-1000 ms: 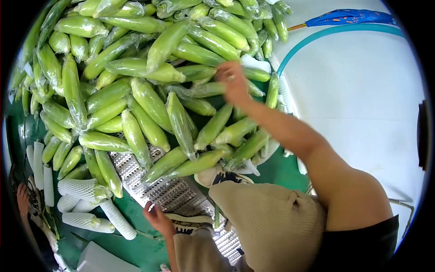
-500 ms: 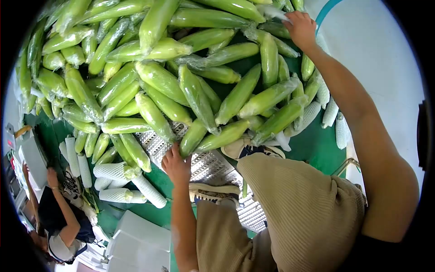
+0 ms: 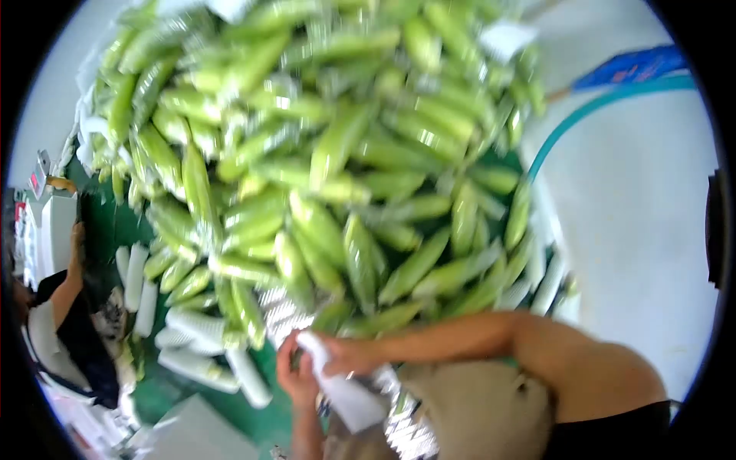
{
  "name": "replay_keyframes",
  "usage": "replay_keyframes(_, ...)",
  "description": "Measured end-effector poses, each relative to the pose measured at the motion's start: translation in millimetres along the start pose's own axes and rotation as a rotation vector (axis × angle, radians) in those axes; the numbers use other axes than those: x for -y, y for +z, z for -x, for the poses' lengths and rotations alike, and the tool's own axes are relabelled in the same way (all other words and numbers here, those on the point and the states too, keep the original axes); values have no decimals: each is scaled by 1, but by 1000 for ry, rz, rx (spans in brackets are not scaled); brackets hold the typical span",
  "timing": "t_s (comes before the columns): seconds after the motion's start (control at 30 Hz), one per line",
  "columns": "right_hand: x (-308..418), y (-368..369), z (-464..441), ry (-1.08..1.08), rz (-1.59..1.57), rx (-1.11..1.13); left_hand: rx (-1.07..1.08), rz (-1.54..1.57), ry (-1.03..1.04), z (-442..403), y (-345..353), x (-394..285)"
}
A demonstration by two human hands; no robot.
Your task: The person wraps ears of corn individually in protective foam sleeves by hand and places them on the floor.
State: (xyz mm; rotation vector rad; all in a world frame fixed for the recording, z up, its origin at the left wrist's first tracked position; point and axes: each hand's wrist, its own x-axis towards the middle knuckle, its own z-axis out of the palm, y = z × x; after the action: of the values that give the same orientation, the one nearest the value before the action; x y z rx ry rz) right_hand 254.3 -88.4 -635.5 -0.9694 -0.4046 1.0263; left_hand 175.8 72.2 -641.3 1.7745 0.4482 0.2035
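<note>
My right hand (image 3: 349, 357) has its fingers closed on a limp white foam sleeve (image 3: 351, 405), blurred by motion, which hangs down in front of my lap. Against the sleeve's upper end, my left hand (image 3: 297, 373) is curled with its fingers bent round it. Just beyond both hands rises a big heap of green corn cobs (image 3: 360, 253), many wrapped in clear film. To the left of my hands, several cobs in white foam net sleeves (image 3: 201, 369) lie on the green floor.
A co-worker (image 3: 65, 322) at the far left has a hand by a white box (image 3: 60, 230). A pale box (image 3: 195, 433) stands at the lower left. At the right, a teal hose (image 3: 571, 123) curves past a blue bag (image 3: 632, 67) on the light floor.
My right hand has come back from the far right of the heap with the white sleeve. My left hand has left the near cobs and met it. The view has tilted up.
</note>
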Motion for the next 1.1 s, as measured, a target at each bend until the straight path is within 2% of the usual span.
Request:
replay_keyframes(0.03, 37, 4, 0, 241, -119, -52, 94, -44, 18, -8, 1, -18)
replay_keyframes(0.1, 27, -6, 5, 88, 59, -91, 222, -136, 61, -18, 0, -45)
replay_keyframes(0.13, 51, -6, 12, 52, 153, -109, 272, -185, 74, -19, 2, -50)
replay_keyframes(0.2, 49, -17, 15, 210, 196, -94, 265, -79, -56, -20, 6, -45)
replay_keyframes(0.23, 53, -12, 17, 75, 282, -165, 275, 58, -62, -23, 9, -48)
replay_keyframes(0.27, 38, -17, 20, 91, 211, -127, 273, 57, -7, -27, 8, -42)
replay_keyframes(0.33, 15, -20, 22, 140, -245, -101, 279, -12, 3, -31, -2, -34)
replay_keyframes(0.37, 47, 1, 16, 112, -593, -92, 267, 115, -102, -30, -2, -19)
replay_keyframes(0.47, 63, -2, 22, 238, -326, -90, 267, 282, -284, -17, 0, -19)
replay_keyframes(0.5, 47, -5, 26, 231, -272, -142, 350, 15, -31, -16, -2, -2)
replay_keyframes(0.6, 49, -1, 32, 262, 286, -227, 467, 66, -50, -16, 4, -34)
replay_keyframes(0.63, 62, 11, 36, 285, 140, -374, 493, 69, -137, -16, 8, -31)
replay_keyframes(0.73, 70, 4, 42, 200, 655, -504, 296, 51, 58, -4, 29, -38)
replay_keyframes(0.77, 59, -5, 42, -19, 825, -549, 283, -95, 163, -8, 28, -42)
replay_keyframes(0.8, 58, -11, 44, -195, 994, -561, 237, -124, 151, -5, 29, -37)
replay_keyframes(0.83, 66, -17, 45, -330, 1073, -525, 149, -118, 227, -4, 31, -28)
replay_keyframes(0.87, 74, -22, 47, -467, 1153, -495, 59, -111, 189, -3, 35, -30)
replay_keyframes(0.9, 81, -28, 47, -624, 1079, -360, 57, -135, 151, -9, 37, -52)
replay_keyframes(0.93, 91, -30, 45, -614, 925, -258, 88, -171, 201, -13, 40, -51)
replay_keyframes(0.97, 85, -30, 47, -527, 609, -306, 101, -190, 327, -19, 43, -56)
replay_keyframes(1.0, 77, -29, 56, -280, 168, -425, 140, -187, 335, -20, 45, -66)
replay_keyframes(1.03, 94, -23, 50, -61, -7, -492, 190, -220, 343, -20, 47, -71)
replay_keyframes(1.1, 93, -22, 41, 124, -387, -523, 301, -143, 241, -15, 51, -69)
